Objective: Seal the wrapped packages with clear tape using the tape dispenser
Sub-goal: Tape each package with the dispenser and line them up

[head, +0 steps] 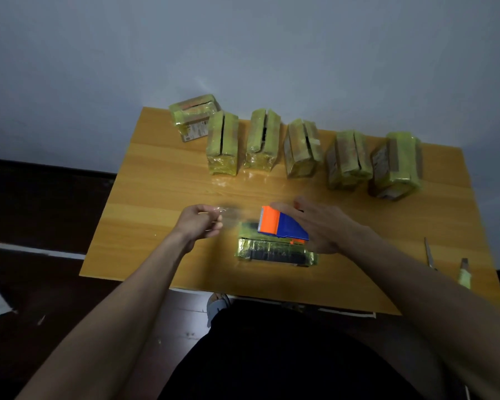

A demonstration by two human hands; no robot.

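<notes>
Pulling tape free over the near package

Taking the near package (276,251) as the landmark: it lies flat on the wooden table (162,197), close to the front edge, and both hands work just above it. The right hand (321,229) grips the tape dispenser (280,225), fingers curled over its blue body, with the orange toothed end pointing left and hanging over the package's top. Left of the package, the left hand (198,222) pinches the end of a strip of clear tape (228,216); the strip is blurred, so its far end is hard to trace.

By my reading, the step in hand is drawing out a length of tape before laying it down. The next move calls for keeping the strip taut, lowering it onto the package's seam, pressing it flat, then tearing it on the teeth without letting it fold on itself.

Well to the right of the package, near the table edge, lie two slim tools (430,254), too small to name surely.

Counting: one dispenser, one package being worked, and six more wrapped packages (261,140) in a row far behind it, along the back of the table; seven in all.
</notes>
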